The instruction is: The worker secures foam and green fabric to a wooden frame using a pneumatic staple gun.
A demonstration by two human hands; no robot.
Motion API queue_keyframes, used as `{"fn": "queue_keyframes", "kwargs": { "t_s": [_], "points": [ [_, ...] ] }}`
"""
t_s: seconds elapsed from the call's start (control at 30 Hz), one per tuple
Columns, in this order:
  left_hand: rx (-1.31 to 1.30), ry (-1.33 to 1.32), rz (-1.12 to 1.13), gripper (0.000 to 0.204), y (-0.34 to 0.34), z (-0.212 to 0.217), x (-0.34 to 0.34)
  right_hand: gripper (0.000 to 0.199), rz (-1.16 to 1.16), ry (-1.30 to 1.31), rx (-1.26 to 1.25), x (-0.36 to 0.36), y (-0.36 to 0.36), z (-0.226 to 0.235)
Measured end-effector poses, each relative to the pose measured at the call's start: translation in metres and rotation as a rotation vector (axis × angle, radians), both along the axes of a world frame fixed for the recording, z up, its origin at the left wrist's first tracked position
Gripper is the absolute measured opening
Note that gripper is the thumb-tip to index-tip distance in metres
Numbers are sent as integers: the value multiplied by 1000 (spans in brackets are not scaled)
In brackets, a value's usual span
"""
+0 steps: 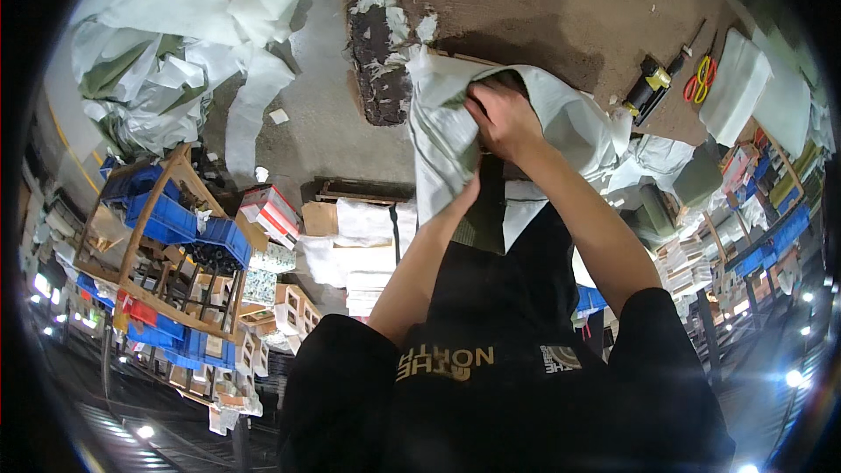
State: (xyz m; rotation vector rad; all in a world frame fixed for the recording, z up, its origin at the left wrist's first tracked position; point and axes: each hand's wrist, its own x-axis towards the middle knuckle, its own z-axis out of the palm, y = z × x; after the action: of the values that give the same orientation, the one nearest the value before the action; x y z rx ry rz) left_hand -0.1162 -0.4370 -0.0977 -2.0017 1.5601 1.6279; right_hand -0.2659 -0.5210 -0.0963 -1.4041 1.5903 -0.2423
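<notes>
In front of me, over the near edge of the brown work table (543,0), a white sheet of cloth-like material (438,140) is bunched and folded. My right hand (510,121) is closed on it, fingers curled round a fold. Under that hand, a dark olive-green fabric piece (491,210) hangs down toward my body. My left hand (475,188) reaches into the white sheet from below; the sheet hides its fingers. More of the white material spreads right of my right hand.
A yellow-and-black power tool (648,88) and red-and-yellow scissors (701,79) lie at the right. A dark, worn strip with white scraps (383,61) runs along the table's left edge. Crumpled white sheets (166,61) lie far left, above a rack of blue bins (166,210).
</notes>
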Motion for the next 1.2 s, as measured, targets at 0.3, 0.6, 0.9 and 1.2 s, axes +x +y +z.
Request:
{"fn": "queue_keyframes", "kwargs": {
  "t_s": [0.3, 0.6, 0.9, 1.2],
  "points": [
    [444, 821, 1283, 47, -69, -75, 25, 32, -250, -171, -72, 8, 8, -3],
    [-73, 577, 773, 49, -75, 15, -7, 23, -236, -46, -157, -13, 20, 4],
    [-245, 503, 267, 65, -89, 2, -2, 20, -221, -76, -166, -38, 13, -8],
    [-815, 3, -311, 47, -37, 30, -24, 31, -154, -52, 122, -83, 23, 13]
  ]
}}
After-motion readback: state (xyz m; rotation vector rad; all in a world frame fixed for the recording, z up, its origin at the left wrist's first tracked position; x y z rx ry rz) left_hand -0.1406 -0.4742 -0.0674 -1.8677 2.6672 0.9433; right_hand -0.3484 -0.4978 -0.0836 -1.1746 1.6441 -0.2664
